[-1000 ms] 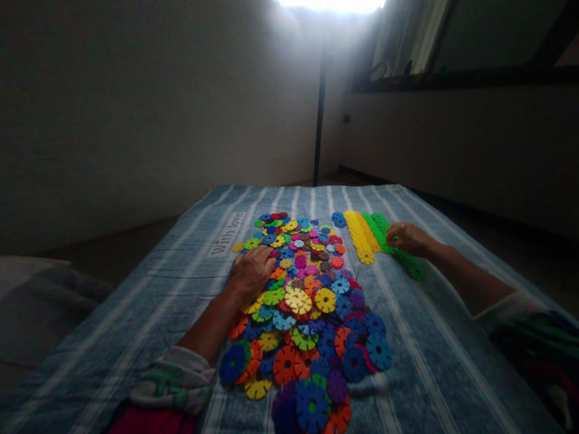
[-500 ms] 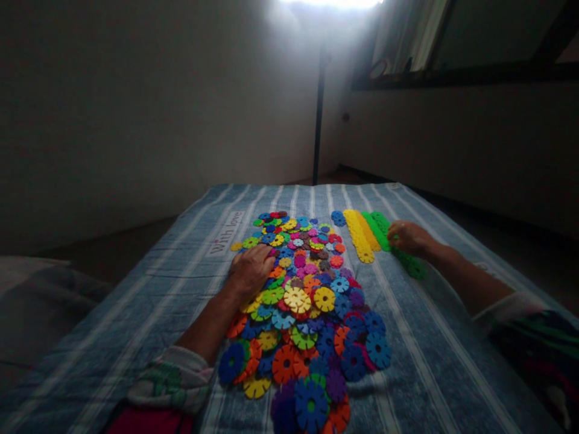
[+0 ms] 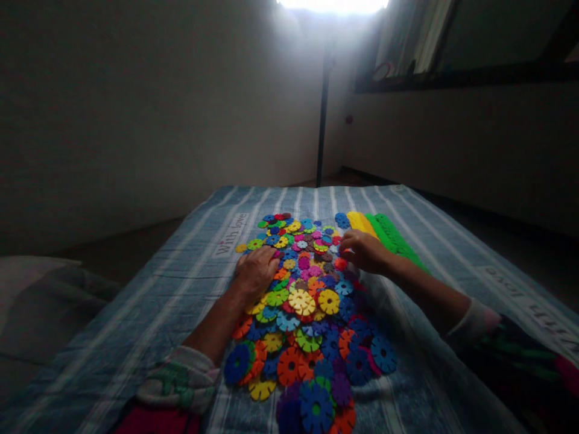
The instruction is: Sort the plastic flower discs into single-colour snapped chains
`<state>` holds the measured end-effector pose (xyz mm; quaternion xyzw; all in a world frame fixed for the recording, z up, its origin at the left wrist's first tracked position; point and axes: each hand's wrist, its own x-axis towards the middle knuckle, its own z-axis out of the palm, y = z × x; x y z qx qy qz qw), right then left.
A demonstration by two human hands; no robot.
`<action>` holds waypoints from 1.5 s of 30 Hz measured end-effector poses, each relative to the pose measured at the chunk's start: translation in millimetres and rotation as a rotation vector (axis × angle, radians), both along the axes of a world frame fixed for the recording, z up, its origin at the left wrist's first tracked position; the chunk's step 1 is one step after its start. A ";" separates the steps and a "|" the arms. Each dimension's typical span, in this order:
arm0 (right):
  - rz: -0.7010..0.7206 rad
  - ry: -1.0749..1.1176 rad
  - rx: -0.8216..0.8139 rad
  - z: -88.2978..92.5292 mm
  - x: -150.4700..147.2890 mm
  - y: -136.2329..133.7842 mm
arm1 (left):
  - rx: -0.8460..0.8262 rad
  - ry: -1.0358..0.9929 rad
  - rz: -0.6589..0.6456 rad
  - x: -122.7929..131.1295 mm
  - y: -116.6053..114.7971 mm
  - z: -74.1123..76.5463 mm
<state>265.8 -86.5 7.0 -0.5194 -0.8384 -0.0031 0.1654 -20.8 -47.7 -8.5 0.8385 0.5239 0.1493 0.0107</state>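
A heap of colourful slotted plastic discs (image 3: 302, 302), shaped like flowers or gears, spreads over the striped cloth (image 3: 190, 301). My left hand (image 3: 257, 271) rests palm down on the heap's left side, fingers laid over some discs and tips partly hidden. At the right edge of the heap is my right hand (image 3: 365, 252), thumb and fingers apart, with no disc visible in it. Behind that hand lie overlapping rows of discs: a green row (image 3: 392, 238), a yellow row (image 3: 357, 220) partly covered by the hand, and a short blue row (image 3: 342, 220).
A lamp stand (image 3: 322, 120) with a bright light rises beyond the cloth's far edge, in front of a wall. Pale fabric (image 3: 40, 295) lies at the far left. A window (image 3: 420, 36) is at upper right.
My right hand has moved left, from the green row to the right edge of the heap. My left hand stays on the heap's left side. The view has shifted slightly.
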 end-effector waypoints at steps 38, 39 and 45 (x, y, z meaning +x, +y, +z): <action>0.175 0.010 0.004 -18.6 -46.6 21.0 | 0.036 0.025 -0.008 -0.9 -2.3 -6.6; 0.182 0.006 -0.005 -18.0 -47.2 20.4 | 0.034 0.024 -0.008 -0.9 -2.3 -6.7; 0.033 -0.062 0.025 -17.7 -47.4 24.3 | 0.033 0.004 0.000 0.4 -3.9 -4.6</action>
